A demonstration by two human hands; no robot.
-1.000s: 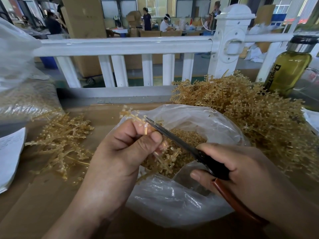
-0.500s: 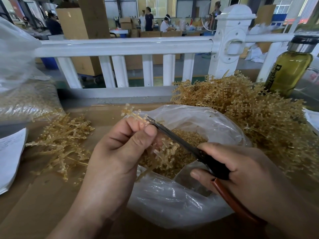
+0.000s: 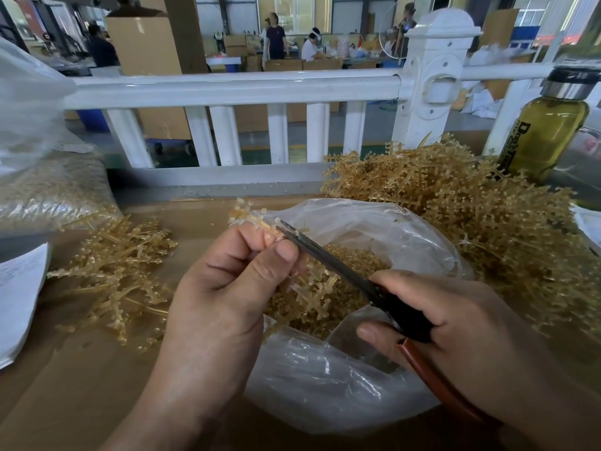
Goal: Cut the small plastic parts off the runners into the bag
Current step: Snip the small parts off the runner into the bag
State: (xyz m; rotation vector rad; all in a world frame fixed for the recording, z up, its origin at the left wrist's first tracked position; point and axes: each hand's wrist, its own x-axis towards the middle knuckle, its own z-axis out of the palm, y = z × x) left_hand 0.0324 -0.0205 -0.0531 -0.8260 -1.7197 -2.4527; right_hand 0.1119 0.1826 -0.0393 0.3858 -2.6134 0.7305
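Scissors point(image 3: 325, 255) at runner point(image 3: 247, 217) (over bag point(image 3: 325, 388))

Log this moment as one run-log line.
left hand: pinches runner over bag | right hand: grips scissors, blades at runner | bag: open, cut parts inside | pile of runners: beside bag

A hand could pass over the bare table point(image 3: 74, 395) at the near left. The big pile point(image 3: 487, 242) blocks the right, with the bottle point(image 3: 549, 135) behind it. The small pile point(image 3: 120, 275) and paper point(image 3: 19, 297) sit on the left. The fence point(image 3: 227, 89) shuts the back. The bag point(image 3: 325, 392) fills the middle.
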